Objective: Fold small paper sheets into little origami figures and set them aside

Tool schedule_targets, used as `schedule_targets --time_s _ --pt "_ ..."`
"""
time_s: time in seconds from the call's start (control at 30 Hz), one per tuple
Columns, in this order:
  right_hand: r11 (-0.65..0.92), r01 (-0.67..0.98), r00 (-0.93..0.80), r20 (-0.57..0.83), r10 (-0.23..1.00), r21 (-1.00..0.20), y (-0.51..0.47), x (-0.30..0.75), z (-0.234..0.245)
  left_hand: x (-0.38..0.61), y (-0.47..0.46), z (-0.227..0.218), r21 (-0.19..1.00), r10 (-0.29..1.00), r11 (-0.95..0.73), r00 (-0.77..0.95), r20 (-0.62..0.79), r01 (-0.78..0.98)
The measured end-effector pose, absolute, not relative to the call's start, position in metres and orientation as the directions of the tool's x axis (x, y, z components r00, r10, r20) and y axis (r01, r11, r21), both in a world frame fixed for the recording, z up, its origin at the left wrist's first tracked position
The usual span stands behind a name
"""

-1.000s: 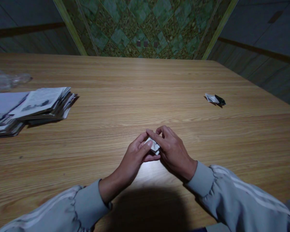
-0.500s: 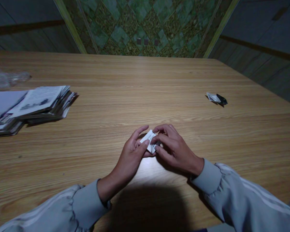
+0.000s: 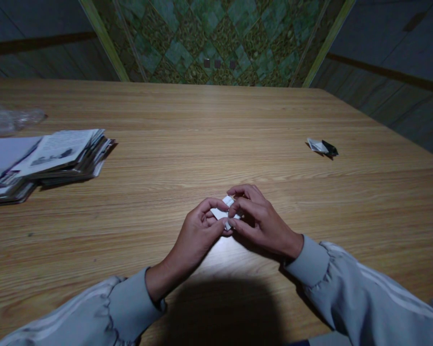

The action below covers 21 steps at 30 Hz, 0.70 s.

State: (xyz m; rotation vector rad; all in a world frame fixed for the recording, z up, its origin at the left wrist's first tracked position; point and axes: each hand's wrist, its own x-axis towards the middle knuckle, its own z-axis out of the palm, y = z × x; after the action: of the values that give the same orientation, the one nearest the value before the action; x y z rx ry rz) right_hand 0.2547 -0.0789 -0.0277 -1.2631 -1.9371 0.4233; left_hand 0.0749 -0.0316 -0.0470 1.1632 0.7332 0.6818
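Note:
Between my two hands is a small piece of folded white paper (image 3: 220,214) with faint print on it. My left hand (image 3: 202,223) grips its left side, thumb below and index finger bent over the top. From the right, my right hand (image 3: 258,218) pinches the paper with thumb and fingers, and the fingertips of both hands nearly meet at its middle. Fingers cover much of the paper, so its exact folded shape is hidden. Both hands are just above the wooden table (image 3: 173,154).
On the left lies a stack of printed papers (image 3: 63,150), with crumpled clear plastic (image 3: 12,120) behind it. A small folded paper piece (image 3: 322,147), part white and part black, rests at the right. A green patterned wall (image 3: 216,33) stands beyond the table's far edge.
My left index finger, stretched out before, has curled down onto the paper. The paper has turned a little between my fingers, and the left thumb has slid right towards the right thumb.

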Motion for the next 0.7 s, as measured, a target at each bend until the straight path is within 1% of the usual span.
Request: schedule_targets --time_s 0.07,0.17,0.33,0.5,0.6,0.7 --pt "0.447 0.622 -0.208 0.416 0.886 -0.643 -0.079 0.255 -0.028 0.075 -0.031 -0.047 0.968 0.793 0.242 0.588 -0.159 -0.064" --pt "0.431 0.614 -0.195 0.402 0.895 -0.661 -0.080 0.254 -0.028 0.076 -0.032 -0.048 0.967 0.797 0.244 0.582 -0.160 -0.070" --pt "0.333 0.556 -0.077 0.352 0.933 -0.761 -0.080 0.250 -0.030 0.079 -0.036 -0.045 0.931 0.814 0.298 0.566 -0.133 -0.209" --pt "0.180 0.439 0.035 0.217 0.976 -0.880 -0.080 0.248 -0.033 0.079 -0.039 -0.043 0.921 0.814 0.291 0.573 -0.095 -0.261" --pt "0.126 0.351 0.055 0.155 0.986 -0.928 -0.080 0.248 -0.036 0.079 -0.040 -0.043 0.938 0.824 0.230 0.565 -0.045 -0.260" --pt "0.083 0.221 0.055 0.097 0.994 -0.972 -0.079 0.247 -0.040 0.077 -0.041 -0.044 0.962 0.819 0.159 0.573 -0.003 -0.223"
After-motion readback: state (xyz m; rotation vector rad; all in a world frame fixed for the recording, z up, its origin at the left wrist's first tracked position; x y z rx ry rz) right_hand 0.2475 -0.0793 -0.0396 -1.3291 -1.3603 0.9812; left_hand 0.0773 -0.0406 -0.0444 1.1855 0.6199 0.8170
